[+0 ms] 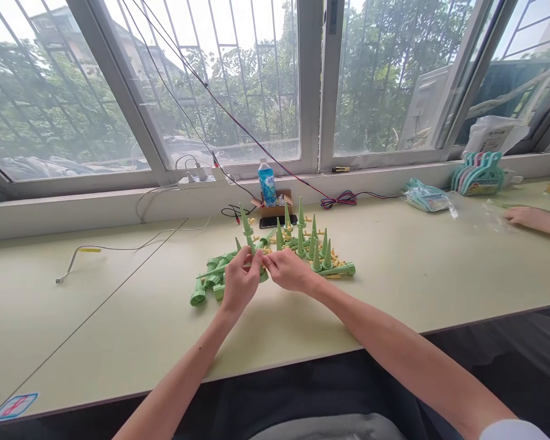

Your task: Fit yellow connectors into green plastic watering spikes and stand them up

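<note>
My left hand (242,280) is closed on a green plastic spike (250,244), whose pointed end sticks up past the fingers. Pressed close beside it, my right hand (285,269) is pinched shut at the lower part of that spike. Whatever sits between its fingertips is hidden. Several green spikes (301,241) stand upright just behind and right of my hands. More green spikes (198,294) lie in a loose heap to the left. Small yellow plastic pieces (334,258) are scattered among the standing spikes.
Behind the spikes are a phone (275,222), a small cardboard box (275,211) and a blue bottle (267,183). Coiled wire (341,198) and a white cable (119,247) lie on the table (394,269). Right, another person's hand (529,217) rests near bundled hangers (479,174).
</note>
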`<state>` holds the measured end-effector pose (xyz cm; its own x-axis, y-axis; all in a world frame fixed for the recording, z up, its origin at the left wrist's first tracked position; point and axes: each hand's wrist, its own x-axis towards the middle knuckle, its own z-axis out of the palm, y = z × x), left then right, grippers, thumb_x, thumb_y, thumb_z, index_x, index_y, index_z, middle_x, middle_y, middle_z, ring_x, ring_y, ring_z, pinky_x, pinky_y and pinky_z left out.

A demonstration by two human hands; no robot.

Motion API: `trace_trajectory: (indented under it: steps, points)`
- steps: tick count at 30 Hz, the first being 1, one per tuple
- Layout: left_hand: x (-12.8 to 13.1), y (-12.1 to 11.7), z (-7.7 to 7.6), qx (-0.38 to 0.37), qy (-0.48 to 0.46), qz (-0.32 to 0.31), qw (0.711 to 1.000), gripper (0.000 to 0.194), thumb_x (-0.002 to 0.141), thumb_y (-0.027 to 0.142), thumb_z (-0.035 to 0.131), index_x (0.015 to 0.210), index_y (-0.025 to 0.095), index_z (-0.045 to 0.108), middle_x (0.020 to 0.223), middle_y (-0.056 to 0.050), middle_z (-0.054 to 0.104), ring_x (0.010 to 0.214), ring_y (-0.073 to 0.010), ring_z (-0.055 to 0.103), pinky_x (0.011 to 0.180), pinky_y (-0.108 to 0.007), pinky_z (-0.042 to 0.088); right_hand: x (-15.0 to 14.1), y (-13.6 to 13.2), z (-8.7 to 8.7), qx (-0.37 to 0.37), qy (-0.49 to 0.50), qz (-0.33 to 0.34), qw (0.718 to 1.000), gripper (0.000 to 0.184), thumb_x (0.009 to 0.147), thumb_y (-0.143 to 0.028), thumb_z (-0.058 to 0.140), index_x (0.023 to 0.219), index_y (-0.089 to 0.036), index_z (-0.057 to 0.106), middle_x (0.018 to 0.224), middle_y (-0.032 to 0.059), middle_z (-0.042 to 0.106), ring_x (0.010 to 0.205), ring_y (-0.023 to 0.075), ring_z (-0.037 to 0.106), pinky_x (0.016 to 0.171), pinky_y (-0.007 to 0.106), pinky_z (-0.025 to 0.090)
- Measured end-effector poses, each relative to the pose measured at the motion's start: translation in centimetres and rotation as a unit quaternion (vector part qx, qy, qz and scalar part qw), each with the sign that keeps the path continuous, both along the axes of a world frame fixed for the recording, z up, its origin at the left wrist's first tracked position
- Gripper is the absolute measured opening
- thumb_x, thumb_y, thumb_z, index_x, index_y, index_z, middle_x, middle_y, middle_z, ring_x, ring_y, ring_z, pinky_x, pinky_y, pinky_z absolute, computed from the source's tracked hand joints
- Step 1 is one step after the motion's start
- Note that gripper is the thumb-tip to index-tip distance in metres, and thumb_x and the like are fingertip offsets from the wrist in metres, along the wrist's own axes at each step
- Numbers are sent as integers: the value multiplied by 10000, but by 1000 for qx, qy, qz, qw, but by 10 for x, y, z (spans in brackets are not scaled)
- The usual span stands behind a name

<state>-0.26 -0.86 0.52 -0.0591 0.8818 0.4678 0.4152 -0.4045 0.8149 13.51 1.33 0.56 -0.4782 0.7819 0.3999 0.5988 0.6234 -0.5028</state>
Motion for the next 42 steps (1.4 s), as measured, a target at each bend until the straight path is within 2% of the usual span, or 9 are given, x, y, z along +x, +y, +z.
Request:
trace_trajectory:
  steps: [9, 14, 19, 23, 28, 31, 34, 36, 42]
  points:
    - [-1, 0, -5, 56, 108, 28, 992, 325, 893, 449, 491, 697, 207, 399, 619, 40, 480, 407, -62, 307, 424, -214, 213, -2, 3, -3, -43, 21, -2, 999, 427, 965, -249, 317, 561, -168, 427, 535, -20, 391, 516, 92, 311, 521, 237, 232]
    - [-3, 1, -8, 102, 180, 49, 977, 291, 912, 415, 469, 712, 209, 426, 590, 51, 459, 416, -73, 295, 479, -211, 274, -2, 6, -5, -69, 26, -5, 997, 424, 944, -251, 323, 531, -172, 383, 531, -18, 376, 512, 91, 304, 512, 238, 232]
    - [-3, 0, -9, 116, 201, 51, 971, 274, 915, 394, 469, 717, 209, 424, 578, 57, 433, 432, -76, 285, 503, -212, 294, -2, 9, -6, -87, 20, -10, 996, 408, 924, -229, 337, 522, -171, 377, 519, -19, 367, 493, 88, 288, 488, 237, 226]
    - [-1, -1, -8, 93, 165, 37, 981, 284, 902, 415, 480, 715, 206, 433, 595, 51, 448, 427, -70, 306, 479, -210, 285, -2, 6, -5, -87, 1, -17, 996, 451, 954, -252, 317, 540, -161, 470, 530, -6, 424, 494, 93, 324, 492, 243, 233]
    - [0, 0, -4, -8, 5, -14, 1000, 326, 859, 481, 536, 714, 204, 443, 606, 36, 504, 415, -68, 372, 390, -198, 251, -6, 2, -4, -29, -14, -46, 998, 494, 986, -253, 320, 572, -144, 567, 549, 11, 496, 519, 97, 376, 525, 248, 240]
    - [-1, 3, -3, -91, -83, -27, 992, 366, 824, 493, 579, 671, 209, 405, 507, 65, 422, 349, -60, 301, 322, -202, 216, -8, 0, -5, -11, -19, -51, 998, 485, 994, -258, 329, 615, -141, 609, 585, 22, 554, 538, 97, 410, 539, 248, 239]
    - [-3, 4, -4, -144, -123, -29, 981, 364, 813, 492, 589, 671, 214, 403, 477, 83, 364, 319, -54, 246, 289, -207, 180, -10, -1, -6, 1, -23, -48, 999, 471, 996, -258, 332, 658, -137, 636, 629, 33, 599, 557, 97, 441, 545, 247, 237]
    - [-3, 5, -5, -133, -120, -25, 983, 370, 815, 479, 590, 663, 214, 382, 483, 82, 353, 335, -55, 255, 302, -203, 189, -10, -2, -6, 2, -25, -48, 999, 465, 994, -254, 336, 665, -135, 641, 635, 37, 609, 557, 98, 446, 542, 249, 232]
    - [-1, 1, -5, -28, -34, -8, 999, 410, 844, 464, 565, 647, 212, 308, 538, 60, 356, 434, -74, 315, 399, -206, 224, -10, -2, -5, -16, -22, -38, 999, 465, 990, -239, 325, 685, -130, 659, 668, 52, 632, 568, 102, 461, 549, 241, 257]
